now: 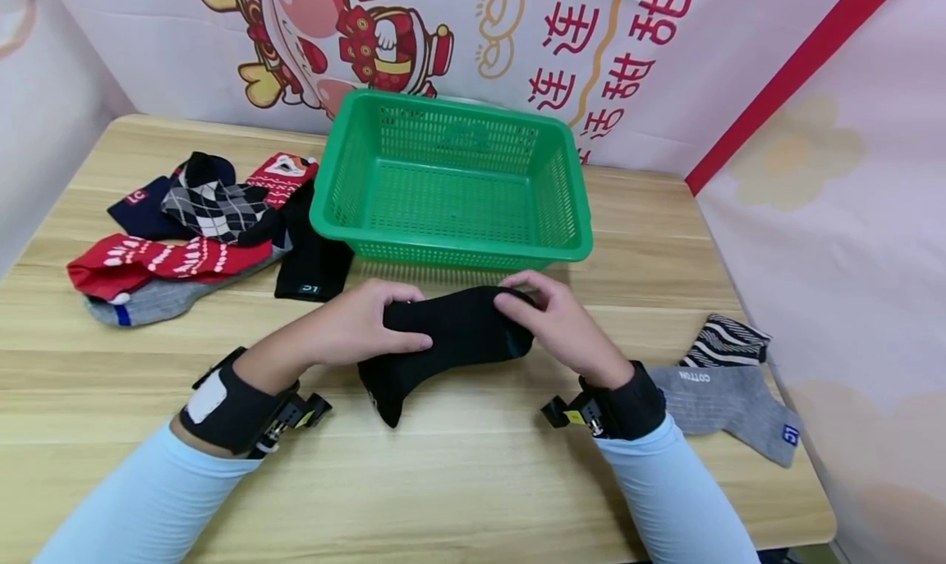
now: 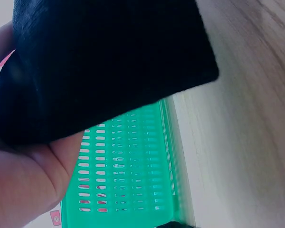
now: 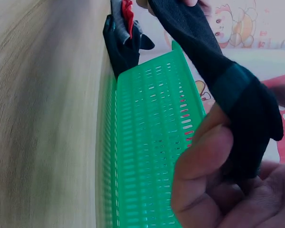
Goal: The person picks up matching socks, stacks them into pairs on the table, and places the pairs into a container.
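A black sock (image 1: 466, 326) is stretched between both hands above the table, in front of the basket. My left hand (image 1: 362, 322) grips its left part, thumb on top, and the cuff end hangs down toward the table. At the other end, my right hand (image 1: 565, 322) pinches the sock between thumb and fingers. In the left wrist view the black cloth (image 2: 114, 61) covers most of the left fingers. The right wrist view shows the right thumb (image 3: 206, 152) against the sock (image 3: 242, 95), which has a dark teal band.
A green plastic basket (image 1: 451, 250) stands at the back. Left of it lie several socks: a red patterned one (image 1: 170, 260), an argyle one (image 1: 218, 211), a black one (image 1: 314, 256). At the right edge are a grey sock (image 1: 709, 400) and a zebra-striped one (image 1: 727, 342).
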Motion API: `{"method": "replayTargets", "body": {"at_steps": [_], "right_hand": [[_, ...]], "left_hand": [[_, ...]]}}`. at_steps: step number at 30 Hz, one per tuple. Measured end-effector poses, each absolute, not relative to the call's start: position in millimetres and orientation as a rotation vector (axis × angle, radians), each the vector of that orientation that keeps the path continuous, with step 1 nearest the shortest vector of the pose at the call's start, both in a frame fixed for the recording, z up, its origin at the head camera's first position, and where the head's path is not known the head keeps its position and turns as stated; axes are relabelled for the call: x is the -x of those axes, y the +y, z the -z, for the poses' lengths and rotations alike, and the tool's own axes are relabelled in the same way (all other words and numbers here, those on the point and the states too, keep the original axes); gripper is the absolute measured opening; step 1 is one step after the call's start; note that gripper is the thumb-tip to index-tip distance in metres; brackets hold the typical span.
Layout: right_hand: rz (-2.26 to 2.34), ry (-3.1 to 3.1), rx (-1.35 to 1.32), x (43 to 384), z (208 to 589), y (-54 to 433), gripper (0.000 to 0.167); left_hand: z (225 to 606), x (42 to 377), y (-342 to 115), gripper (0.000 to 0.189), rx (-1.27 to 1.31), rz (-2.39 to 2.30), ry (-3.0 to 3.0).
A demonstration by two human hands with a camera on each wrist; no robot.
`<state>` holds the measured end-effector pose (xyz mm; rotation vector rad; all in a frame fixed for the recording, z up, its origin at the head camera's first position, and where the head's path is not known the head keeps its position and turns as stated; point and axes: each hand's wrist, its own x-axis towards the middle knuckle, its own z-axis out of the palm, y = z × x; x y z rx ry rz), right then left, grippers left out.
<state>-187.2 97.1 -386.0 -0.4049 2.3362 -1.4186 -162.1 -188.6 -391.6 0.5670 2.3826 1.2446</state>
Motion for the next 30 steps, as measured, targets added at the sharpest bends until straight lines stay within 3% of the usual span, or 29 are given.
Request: {"method": "replayTargets", "body": {"at_steps": [7,14,21,30], "right_hand": [[1.287,2.443,0.539,190,397,94,0.015],[1.212,2.479,0.597,195,407,93,0.021],[1.153,2.428,0.537,203,417,96,0.033],[1.053,2.432,0.47,215,435,100,0.026]], "left_hand": [[395,165,-191,0.03,-0.515,-1.179,2.466],[398,167,-195,0.042,-0.485,-1.176,2.508],[402,173,-198,0.047,-0.463,-1.13,2.524],[413,176,-207,0.063,-0.516,-0.916,2.602]]}}
